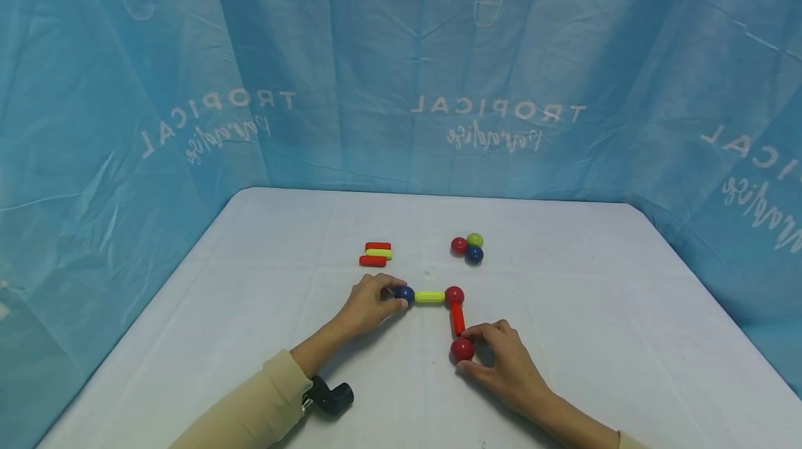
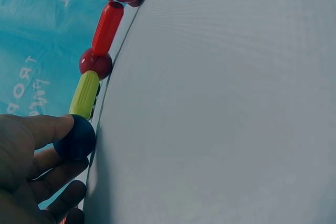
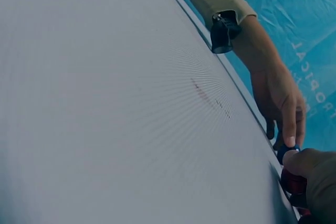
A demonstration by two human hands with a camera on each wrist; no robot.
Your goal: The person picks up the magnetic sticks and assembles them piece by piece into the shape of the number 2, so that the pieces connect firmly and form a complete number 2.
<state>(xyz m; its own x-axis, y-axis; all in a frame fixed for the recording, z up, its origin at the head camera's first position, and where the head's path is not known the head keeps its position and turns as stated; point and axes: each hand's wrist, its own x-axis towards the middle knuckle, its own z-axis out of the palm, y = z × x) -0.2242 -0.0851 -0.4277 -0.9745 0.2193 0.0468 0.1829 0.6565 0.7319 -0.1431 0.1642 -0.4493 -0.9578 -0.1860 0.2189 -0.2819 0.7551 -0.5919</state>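
Observation:
On the white table a blue ball (image 1: pixel 405 295), a yellow-green rod (image 1: pixel 429 296), a red ball (image 1: pixel 454 295) and a red rod (image 1: pixel 458 319) form an L shape. My left hand (image 1: pixel 374 304) pinches the blue ball between thumb and fingers, at the chain's left end. A second red ball (image 1: pixel 462 349) sits right at the near end of the red rod. Thumb and index finger of my right hand (image 1: pixel 506 364) grip that ball from its right side. In the left wrist view the same blue ball (image 2: pixel 76 137) shows beneath the left thumb.
Farther back lie two red rods, one in front (image 1: pixel 372 262), with a yellow-green rod (image 1: pixel 379 253) between them. To their right a red ball (image 1: pixel 459 246), a green ball (image 1: pixel 475 240) and a blue ball (image 1: pixel 474 255) cluster together. A blue curtain (image 1: pixel 376 73) hangs behind the table (image 1: pixel 301 226).

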